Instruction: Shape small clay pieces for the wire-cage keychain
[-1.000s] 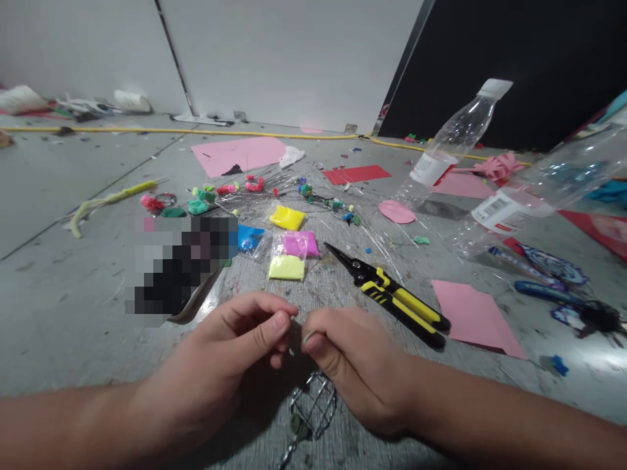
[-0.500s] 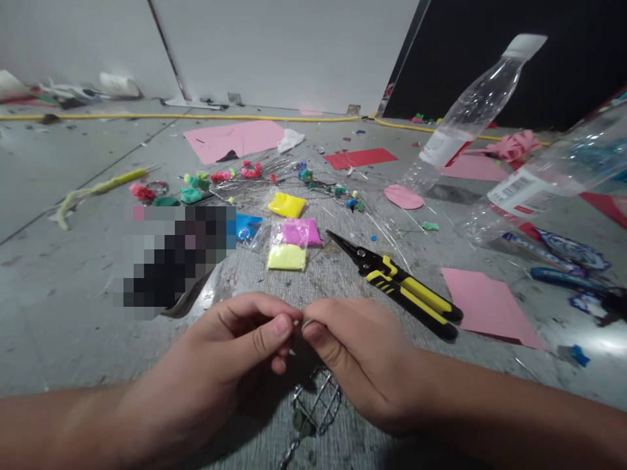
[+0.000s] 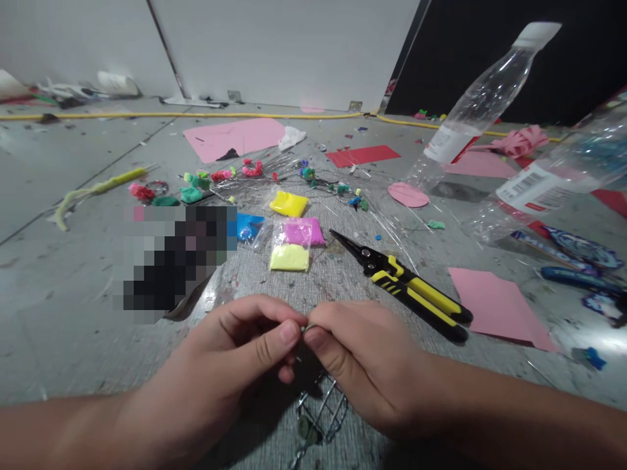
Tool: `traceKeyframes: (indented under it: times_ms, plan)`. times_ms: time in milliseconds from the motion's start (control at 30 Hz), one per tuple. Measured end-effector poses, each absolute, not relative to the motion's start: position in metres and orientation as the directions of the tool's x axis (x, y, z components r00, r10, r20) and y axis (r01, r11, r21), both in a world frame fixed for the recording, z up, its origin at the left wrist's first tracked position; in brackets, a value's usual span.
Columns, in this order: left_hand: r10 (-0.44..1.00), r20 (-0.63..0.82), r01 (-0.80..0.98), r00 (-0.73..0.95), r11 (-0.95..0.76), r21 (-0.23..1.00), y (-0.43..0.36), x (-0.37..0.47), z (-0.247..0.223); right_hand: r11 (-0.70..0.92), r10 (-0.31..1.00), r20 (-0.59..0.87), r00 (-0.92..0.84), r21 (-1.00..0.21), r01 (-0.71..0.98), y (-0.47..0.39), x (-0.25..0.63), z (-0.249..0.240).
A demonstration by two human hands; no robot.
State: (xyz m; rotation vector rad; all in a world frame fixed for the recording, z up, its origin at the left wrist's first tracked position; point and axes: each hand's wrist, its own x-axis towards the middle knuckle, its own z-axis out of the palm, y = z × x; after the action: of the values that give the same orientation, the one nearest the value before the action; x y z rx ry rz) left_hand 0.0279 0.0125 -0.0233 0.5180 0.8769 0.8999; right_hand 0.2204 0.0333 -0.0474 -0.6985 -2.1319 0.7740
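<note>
My left hand (image 3: 245, 359) and my right hand (image 3: 362, 359) meet at the bottom centre, thumbs and forefingers pinched together. Between the fingertips shows a small greenish-grey piece (image 3: 307, 328), held by both; most of it is hidden. Below the hands, partly covered by them, a wire frame (image 3: 329, 408) lies on the surface with a dark green lump (image 3: 307, 429) on it. Beyond my fingers lie a pale yellow packet (image 3: 289, 258), a magenta packet (image 3: 304, 231), a yellow packet (image 3: 289, 203) and a blue packet (image 3: 249, 227).
Black-and-yellow pliers (image 3: 416, 294) lie right of the packets. Two clear bottles (image 3: 448, 143) stand at the right near pink paper (image 3: 499, 307). A pixelated dark object (image 3: 181, 261) is at left. Thin wires and coloured clay bits (image 3: 191, 194) lie farther back.
Both pinched hands have shifted very slightly right with the small piece. The objects at right also sit a little farther right in the view.
</note>
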Motion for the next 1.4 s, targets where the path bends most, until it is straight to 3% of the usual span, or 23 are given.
traceKeyframes:
  times_ms: [300,633,767,1000,1400]
  plan:
    - [0.877,-0.326,-0.316,0.352,0.439,0.841,0.017,0.022,-0.027,0.686,0.686,0.522,-0.507,-0.697,0.21,0.033,0.219,-0.047]
    - [0.859,-0.288,-0.362,0.423,0.452,0.815,0.014,0.019,-0.032,0.58,0.758,0.483,-0.438,-0.806,0.116,0.029,0.216,-0.046]
    - [0.864,-0.253,-0.372,0.436,0.429,0.823,0.014,0.017,-0.038,0.589,0.717,0.476,-0.509,-0.804,0.077,0.029,0.217,-0.045]
    - [0.821,-0.283,-0.441,0.497,0.519,0.732,0.011,0.018,-0.046,0.583,0.681,0.491,-0.543,-0.813,-0.004,0.031,0.216,-0.044]
    - [0.849,-0.28,-0.405,0.448,0.472,0.783,0.013,0.017,-0.04,0.556,0.693,0.466,-0.55,-0.831,-0.005,0.03,0.216,-0.043]
